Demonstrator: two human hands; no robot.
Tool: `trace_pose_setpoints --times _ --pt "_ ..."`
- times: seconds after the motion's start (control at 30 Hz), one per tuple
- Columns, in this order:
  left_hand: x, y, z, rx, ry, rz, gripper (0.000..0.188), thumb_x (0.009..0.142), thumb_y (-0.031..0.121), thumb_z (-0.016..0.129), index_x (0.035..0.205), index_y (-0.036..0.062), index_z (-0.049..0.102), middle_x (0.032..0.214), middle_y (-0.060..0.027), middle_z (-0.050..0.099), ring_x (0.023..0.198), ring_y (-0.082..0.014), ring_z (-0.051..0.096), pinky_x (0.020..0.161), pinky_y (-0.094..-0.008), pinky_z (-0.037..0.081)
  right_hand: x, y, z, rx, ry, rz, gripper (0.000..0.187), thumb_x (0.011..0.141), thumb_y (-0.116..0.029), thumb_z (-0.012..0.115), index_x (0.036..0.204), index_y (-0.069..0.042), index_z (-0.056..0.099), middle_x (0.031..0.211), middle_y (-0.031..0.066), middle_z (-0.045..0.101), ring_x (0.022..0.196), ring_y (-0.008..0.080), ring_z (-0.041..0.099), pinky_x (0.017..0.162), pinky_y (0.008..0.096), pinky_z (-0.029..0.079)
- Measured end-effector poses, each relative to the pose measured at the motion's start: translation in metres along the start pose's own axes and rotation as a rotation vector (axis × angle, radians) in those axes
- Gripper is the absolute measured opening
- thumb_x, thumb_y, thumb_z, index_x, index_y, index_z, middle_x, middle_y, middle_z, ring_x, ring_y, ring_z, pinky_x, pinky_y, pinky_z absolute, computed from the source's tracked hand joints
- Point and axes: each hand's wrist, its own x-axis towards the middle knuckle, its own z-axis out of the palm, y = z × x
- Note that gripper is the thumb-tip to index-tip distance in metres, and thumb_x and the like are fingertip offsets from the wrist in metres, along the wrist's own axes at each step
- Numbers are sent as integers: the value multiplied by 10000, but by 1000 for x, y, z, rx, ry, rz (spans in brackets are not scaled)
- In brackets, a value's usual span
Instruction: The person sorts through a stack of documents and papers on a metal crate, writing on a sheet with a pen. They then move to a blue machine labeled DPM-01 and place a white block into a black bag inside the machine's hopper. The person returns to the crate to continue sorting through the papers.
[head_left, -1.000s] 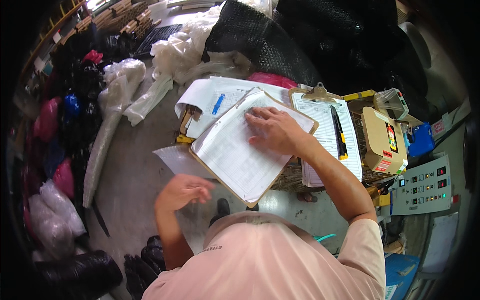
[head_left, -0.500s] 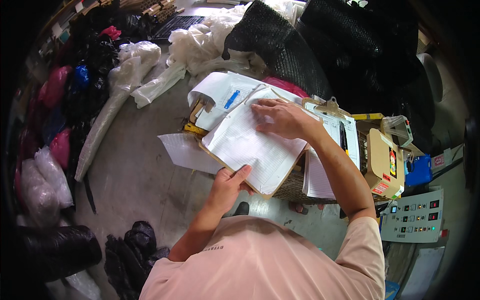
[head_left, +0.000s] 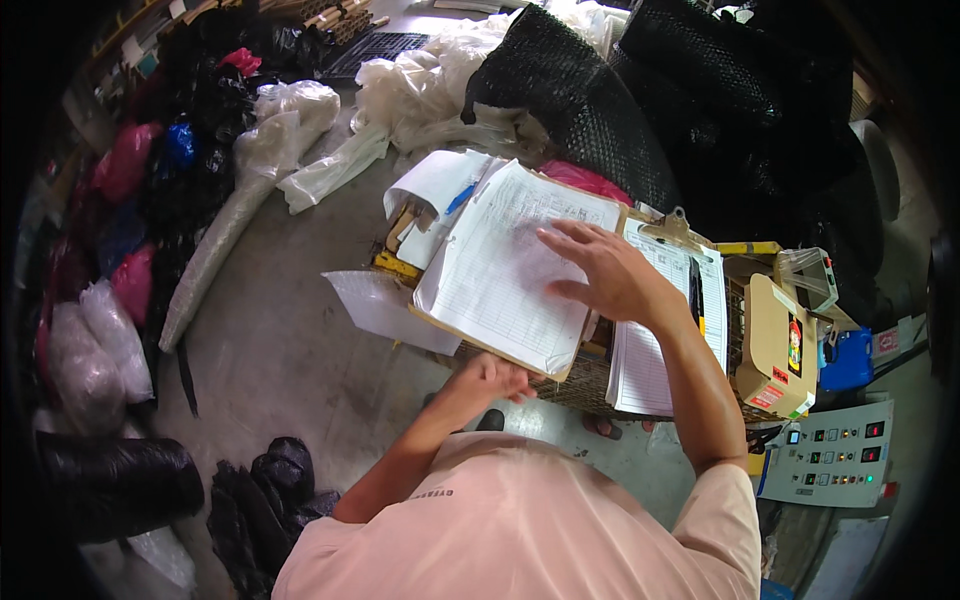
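A clipboard (head_left: 490,346) with a stack of lined white sheets (head_left: 515,270) on it lies tilted on top of a wire basket (head_left: 590,392). My right hand (head_left: 612,270) is open over the right side of the sheets, its fingers spread; whether the fingertips touch the paper I cannot tell. At the clipboard's near edge is my left hand (head_left: 490,382), slightly blurred, its fingers curled in and the thumb off the sheets. Right of it lies a second clipboard with papers (head_left: 645,350), a metal clip (head_left: 680,225) at its top and a black pen (head_left: 695,285) on it.
A tan box (head_left: 775,345) stands at the basket's right, by a blue container (head_left: 848,360) and a control panel (head_left: 830,455). Black bubble wrap (head_left: 570,100) and clear plastic film (head_left: 420,100) lie beyond. Black and pink bags (head_left: 130,280) line the left side.
My left hand has let go of the clipboard's near edge and slid down slightly. My right hand has lifted and spread its fingers toward the right. The top sheet now shows printed rows.
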Motion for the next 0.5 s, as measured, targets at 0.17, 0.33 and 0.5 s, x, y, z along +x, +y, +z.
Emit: trace_pose_setpoints --times 0.17,0.33,0.5 --pt "-13 -11 -37 468 -176 -230 676 960 318 853 1481 -25 594 1369 -173 713 1141 -264 726 984 -399 578 -50 -32 -22 102 28 66 747 947 -329 824 1609 -126 543 1625 184 535 1484 405 516 1226 499 440" --pt "1 -13 -69 1016 -216 -492 843 847 509 895 1503 61 613 1360 -196 724 1221 -339 714 1045 -437 556 -111 -86 -25 808 2 122 736 943 -284 854 1575 -37 568 1581 213 578 1436 385 573 1185 461 464" --pt "20 -18 -82 1367 -770 -531 772 873 499 874 1483 89 637 1336 -200 739 1236 -351 719 1034 -445 561 -188 -168 74 1206 401 70 732 977 -325 833 1570 3 557 1608 187 569 1476 369 542 1203 452 437"
